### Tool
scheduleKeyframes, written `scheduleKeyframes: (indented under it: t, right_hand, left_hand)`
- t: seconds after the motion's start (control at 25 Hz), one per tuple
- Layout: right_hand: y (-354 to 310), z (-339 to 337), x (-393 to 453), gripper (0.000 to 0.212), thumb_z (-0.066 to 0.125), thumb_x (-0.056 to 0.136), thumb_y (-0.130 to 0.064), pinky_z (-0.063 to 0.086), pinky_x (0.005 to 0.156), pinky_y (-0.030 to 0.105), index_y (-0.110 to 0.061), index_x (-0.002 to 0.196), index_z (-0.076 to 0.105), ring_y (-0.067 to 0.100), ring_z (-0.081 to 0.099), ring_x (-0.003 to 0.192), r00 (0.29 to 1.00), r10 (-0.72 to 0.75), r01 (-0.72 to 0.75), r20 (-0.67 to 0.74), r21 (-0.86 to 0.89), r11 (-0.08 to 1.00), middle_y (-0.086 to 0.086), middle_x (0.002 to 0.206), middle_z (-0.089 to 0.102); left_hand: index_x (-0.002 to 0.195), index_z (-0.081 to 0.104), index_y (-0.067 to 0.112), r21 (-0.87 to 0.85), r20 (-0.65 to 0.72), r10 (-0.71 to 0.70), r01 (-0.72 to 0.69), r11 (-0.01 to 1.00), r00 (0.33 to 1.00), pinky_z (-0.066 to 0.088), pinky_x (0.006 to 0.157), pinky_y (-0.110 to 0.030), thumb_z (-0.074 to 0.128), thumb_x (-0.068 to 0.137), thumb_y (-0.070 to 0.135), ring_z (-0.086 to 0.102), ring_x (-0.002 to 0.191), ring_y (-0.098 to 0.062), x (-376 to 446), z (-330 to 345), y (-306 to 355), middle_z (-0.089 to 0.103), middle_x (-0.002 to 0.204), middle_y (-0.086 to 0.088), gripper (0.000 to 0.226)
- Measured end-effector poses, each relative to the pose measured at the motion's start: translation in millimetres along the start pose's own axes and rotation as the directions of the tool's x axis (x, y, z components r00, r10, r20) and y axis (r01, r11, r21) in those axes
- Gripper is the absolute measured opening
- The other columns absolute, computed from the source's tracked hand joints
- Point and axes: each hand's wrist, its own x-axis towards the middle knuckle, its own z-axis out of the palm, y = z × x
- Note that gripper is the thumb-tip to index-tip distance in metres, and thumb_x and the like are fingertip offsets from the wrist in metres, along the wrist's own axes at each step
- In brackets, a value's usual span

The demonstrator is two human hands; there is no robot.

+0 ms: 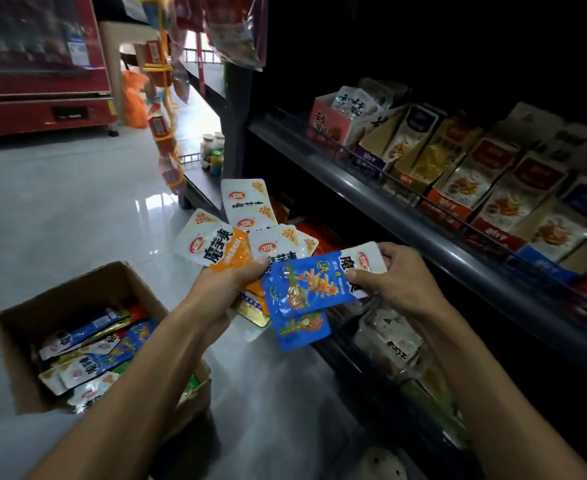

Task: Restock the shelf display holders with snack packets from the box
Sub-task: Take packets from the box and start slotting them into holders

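Note:
My left hand (224, 289) grips a fanned bunch of snack packets (229, 247), white with orange and gold ends, in front of the dark shelf. My right hand (394, 277) pinches the white end of a blue snack packet (311, 284) that lies across the bunch; a second blue packet (302, 329) hangs just below it. The open cardboard box (25, 327) sits on the floor at lower left, with several blue, white and gold packets inside. Cardboard display holders (465, 181) full of packets line the upper shelf on the right.
The shelf's dark front rail (371, 188) runs diagonally just above my hands. Dim packets lie on the lower shelf (389, 337). A strip of hanging snacks (162, 109) dangles at the shelf end. A red cabinet (39, 64) stands at far left on the shiny tiled floor (77, 209).

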Motion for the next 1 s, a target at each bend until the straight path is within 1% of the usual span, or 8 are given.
scheduleKeyframes:
  t: [0.16,0.32,0.56,0.64,0.72,0.8,0.92,1.0]
  right_hand:
    - [-22.6,-39.8,-10.3,0.021,0.076,0.08,-0.003,0.057,0.066,0.04,-0.014,0.096,0.067,0.02,0.067,0.074,0.96,-0.141,0.179,0.244,-0.143,0.973,0.011,0.091,0.074]
    - [-32.0,-59.5,-10.9,0.028,0.08,0.076,-0.005,0.055,0.068,0.031,-0.018,0.097,0.066,0.007,0.067,0.078,0.927,-0.146,0.255,0.346,-0.296,0.92,-0.002,0.094,0.073]
    - [-4.6,-127.2,-33.4,0.021,0.076,0.081,-0.005,0.049,0.065,0.037,-0.011,0.09,0.058,0.016,0.062,0.07,0.986,-0.029,0.078,0.166,-0.297,0.952,0.004,0.082,0.066]
    - [4.8,-155.9,-45.7,0.015,0.07,0.086,-0.003,0.047,0.068,0.039,-0.006,0.098,0.062,0.023,0.063,0.078,0.994,-0.011,0.033,0.106,-0.202,0.979,0.009,0.089,0.069]
    - [11.0,-182.4,-59.2,0.011,0.064,0.087,0.004,0.051,0.076,0.043,0.001,0.098,0.066,0.03,0.067,0.088,0.999,-0.015,0.014,-0.035,-0.013,1.0,0.016,0.095,0.072]
    - [13.8,-206.2,-73.4,0.01,0.06,0.088,0.007,0.054,0.07,0.037,0.0,0.092,0.066,0.027,0.07,0.081,0.976,-0.015,0.05,-0.216,0.159,0.986,0.015,0.088,0.072]
    - [19.2,-229.7,-90.1,0.014,0.058,0.093,0.002,0.053,0.058,0.03,-0.011,0.094,0.063,0.011,0.069,0.065,0.914,-0.006,0.14,-0.406,0.301,0.943,0.003,0.08,0.071]
    - [27.3,-240.3,-100.7,0.014,0.06,0.092,0.0,0.053,0.059,0.032,-0.013,0.093,0.062,0.011,0.069,0.066,0.864,0.019,0.172,-0.503,0.331,0.928,0.003,0.083,0.072]
  left_hand:
    - [0.103,0.065,0.008,0.22,0.147,-0.067,0.033,0.975,0.987,0.06,0.069,-0.038,0.076,0.081,0.01,0.074,0.075,-0.023,-8.5,32.5,-1.1,0.077,0.084,-0.006,0.024]
    - [0.098,0.067,0.009,0.288,0.252,-0.099,0.023,0.957,0.963,0.059,0.076,-0.04,0.078,0.078,0.013,0.074,0.08,-0.025,-21.0,74.7,-12.7,0.077,0.086,-0.007,0.023]
    - [0.103,0.067,0.005,0.224,0.318,-0.096,0.024,0.974,0.943,0.057,0.084,-0.047,0.08,0.068,0.022,0.073,0.086,-0.032,-31.2,134.9,-36.6,0.077,0.092,-0.012,0.042]
    - [0.102,0.068,0.004,0.208,0.343,-0.094,0.022,0.978,0.935,0.057,0.084,-0.047,0.079,0.066,0.025,0.073,0.086,-0.032,-35.7,155.3,-43.5,0.076,0.092,-0.012,0.043]
    - [0.097,0.069,0.006,0.166,0.369,-0.075,0.014,0.986,0.926,0.058,0.077,-0.043,0.076,0.076,0.019,0.074,0.079,-0.027,-41.2,176.0,-50.9,0.077,0.087,-0.01,0.026]
    - [0.098,0.069,0.006,0.131,0.384,-0.077,0.029,0.991,0.92,0.058,0.075,-0.042,0.072,0.084,0.016,0.073,0.076,-0.028,-48.6,196.7,-57.5,0.077,0.087,-0.011,0.017]
    - [0.108,0.068,0.003,0.111,0.414,-0.128,0.089,0.99,0.901,0.06,0.075,-0.047,0.07,0.085,0.023,0.072,0.082,-0.036,-59.6,221.0,-65.5,0.074,0.097,-0.02,0.03]
    - [0.113,0.068,0.003,0.092,0.455,-0.138,0.108,0.99,0.879,0.061,0.071,-0.046,0.07,0.08,0.03,0.072,0.087,-0.038,-67.8,235.9,-69.3,0.073,0.103,-0.021,0.043]
